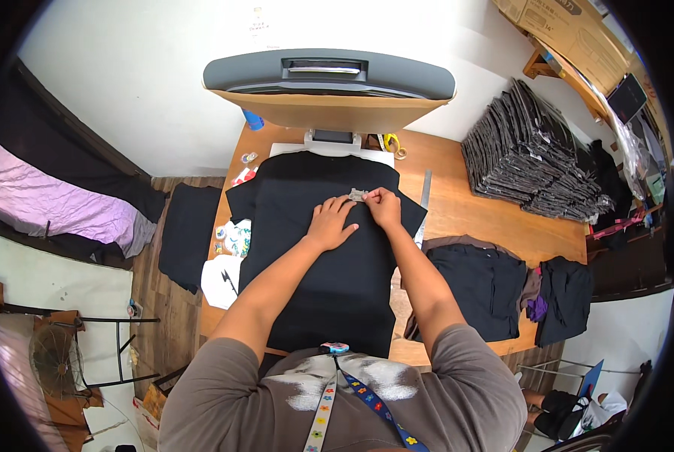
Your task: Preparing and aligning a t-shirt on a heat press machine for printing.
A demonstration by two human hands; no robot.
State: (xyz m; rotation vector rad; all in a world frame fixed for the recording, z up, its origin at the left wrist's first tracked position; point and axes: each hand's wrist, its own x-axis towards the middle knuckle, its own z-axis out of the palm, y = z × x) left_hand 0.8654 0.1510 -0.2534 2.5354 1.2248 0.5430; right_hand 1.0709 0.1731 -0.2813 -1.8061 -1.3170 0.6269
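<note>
Here, the left hand [331,226] rests open on a black shirt [318,279]. Near its top, the right hand [383,206] pinches a pale piece [356,195].

Stack of packaged dark garments [533,154], cardboard box [574,36], round fan [56,361], lilac cloth [50,192]

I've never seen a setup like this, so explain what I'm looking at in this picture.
There's no robot here: a wide camera on a person's head looks down, so straight edges bend. The bare left hand spreads on a black shirt while the right hand appears to pinch a small greyish piece lying on it. The shirt lies in front of a grey machine whose top is raised. On the wooden table, to the right, stand stacked dark garments.
</note>
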